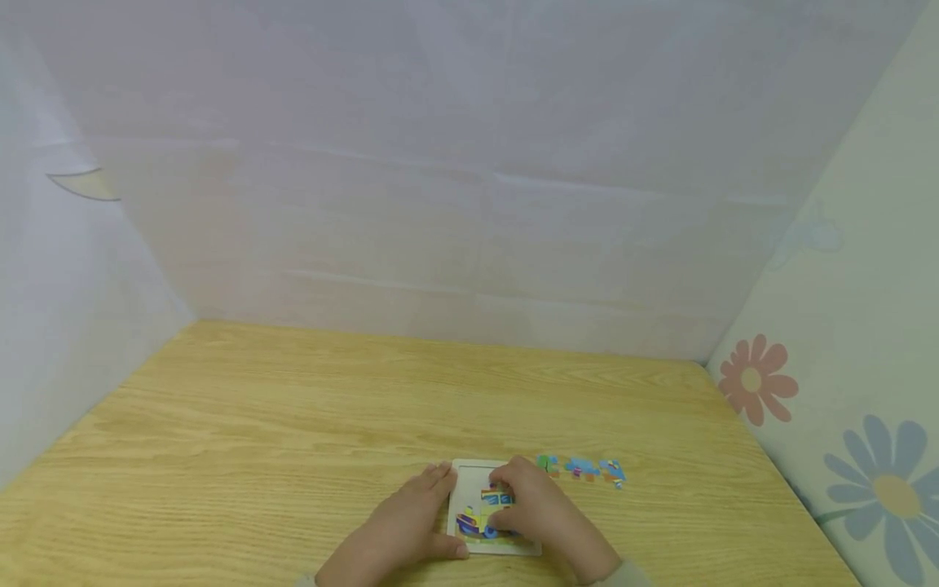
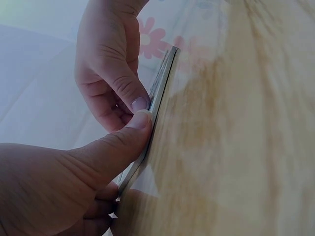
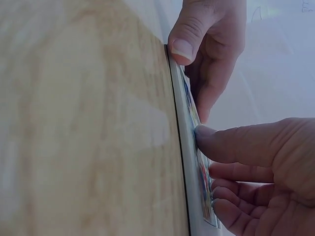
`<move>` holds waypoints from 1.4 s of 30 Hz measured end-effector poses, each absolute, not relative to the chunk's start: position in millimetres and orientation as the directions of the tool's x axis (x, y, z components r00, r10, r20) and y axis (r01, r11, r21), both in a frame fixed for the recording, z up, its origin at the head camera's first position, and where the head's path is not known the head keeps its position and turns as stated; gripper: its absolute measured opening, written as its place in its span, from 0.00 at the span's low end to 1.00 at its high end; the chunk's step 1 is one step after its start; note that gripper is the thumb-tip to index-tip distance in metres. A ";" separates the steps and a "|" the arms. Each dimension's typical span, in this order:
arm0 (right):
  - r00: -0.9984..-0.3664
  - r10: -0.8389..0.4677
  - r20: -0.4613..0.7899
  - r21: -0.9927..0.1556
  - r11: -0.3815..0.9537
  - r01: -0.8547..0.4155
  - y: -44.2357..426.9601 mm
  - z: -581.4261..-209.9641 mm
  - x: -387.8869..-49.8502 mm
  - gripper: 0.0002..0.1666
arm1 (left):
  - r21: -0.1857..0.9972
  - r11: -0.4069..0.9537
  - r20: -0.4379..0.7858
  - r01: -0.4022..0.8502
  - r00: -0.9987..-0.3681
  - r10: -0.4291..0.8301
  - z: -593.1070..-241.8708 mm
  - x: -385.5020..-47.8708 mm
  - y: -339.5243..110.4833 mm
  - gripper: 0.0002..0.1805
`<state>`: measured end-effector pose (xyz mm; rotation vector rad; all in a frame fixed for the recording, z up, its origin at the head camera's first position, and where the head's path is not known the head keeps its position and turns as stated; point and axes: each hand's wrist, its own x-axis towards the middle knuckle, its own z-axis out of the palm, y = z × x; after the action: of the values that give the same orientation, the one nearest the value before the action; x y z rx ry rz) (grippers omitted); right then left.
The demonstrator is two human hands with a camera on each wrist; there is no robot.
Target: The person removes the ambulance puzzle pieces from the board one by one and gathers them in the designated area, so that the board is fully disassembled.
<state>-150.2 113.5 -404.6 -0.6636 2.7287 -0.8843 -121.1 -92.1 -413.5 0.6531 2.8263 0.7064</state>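
Observation:
A small jigsaw puzzle board [image 1: 468, 485] with a pale rim lies on the table, partly filled with colourful pieces in its lower part. My left hand [image 1: 411, 515] holds it at the left side, fingers along the left edge and thumb at the bottom edge. In the left wrist view that thumb [image 2: 133, 127] touches the board's edge. My right hand [image 1: 544, 509] is over the right half, its thumb and fingers around a puzzle piece [image 1: 497, 498] with blue windows. The hand hides much of that piece. In the right wrist view the right thumb [image 3: 209, 137] rests on the picture surface.
Several loose puzzle pieces [image 1: 582, 467] lie in a row on the wooden table [image 1: 293, 424], just beyond the right hand. Pale cloth walls [image 1: 440, 204] close in the table at the back and sides. Flowers [image 1: 756, 380] are printed on the right wall.

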 end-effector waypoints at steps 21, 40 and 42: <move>-0.853 -0.501 -0.145 -0.553 0.756 -0.350 101.0 -387.3 -160.4 0.21 | 0.483 0.793 -0.045 0.372 -0.894 0.447 -414.0 -122.4 -92.7 0.52; -0.873 -0.463 -0.151 -0.545 0.776 -0.317 101.1 -390.0 -158.2 0.21 | 0.482 0.788 -0.040 0.383 -0.889 0.456 -413.6 -122.2 -91.6 0.52; -0.874 -0.465 -0.144 -0.545 0.774 -0.322 101.0 -389.3 -157.6 0.21 | 0.481 0.789 -0.041 0.382 -0.889 0.455 -413.6 -122.3 -91.4 0.52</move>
<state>-157.6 101.0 -389.3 -0.6110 2.6981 -0.7566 -122.3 -91.4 -413.6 0.6651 2.8236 0.7104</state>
